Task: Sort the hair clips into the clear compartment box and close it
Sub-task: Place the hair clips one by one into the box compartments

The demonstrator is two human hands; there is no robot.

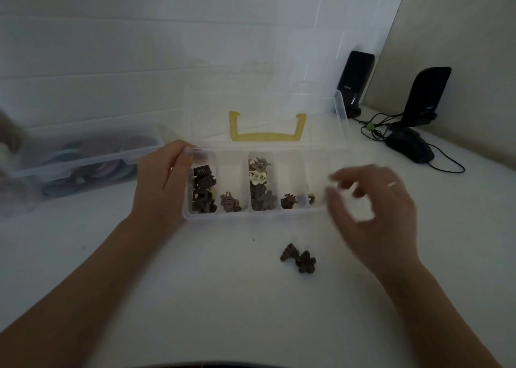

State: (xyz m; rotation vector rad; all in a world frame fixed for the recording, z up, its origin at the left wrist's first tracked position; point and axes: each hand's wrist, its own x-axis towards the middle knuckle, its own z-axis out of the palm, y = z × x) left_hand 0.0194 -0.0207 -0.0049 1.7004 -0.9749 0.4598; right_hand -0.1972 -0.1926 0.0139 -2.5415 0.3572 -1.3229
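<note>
Beside box (pixel 259 214), right hand (pixel 374 200) blurred

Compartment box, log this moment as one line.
compartment box: open | left hand: holding box | right hand: empty, blurred | loose clips: two on table

Box (pixel 268 212) at centre of worktop (pixel 195 284), lid (pixel 268 119) raised behind; clips (pixel 258 183) in its compartments. Two loose clips (pixel 298 257) before it. Bin (pixel 83 158) to left. Speakers (pixel 354 80), mouse (pixel 410 147) behind right.
</note>
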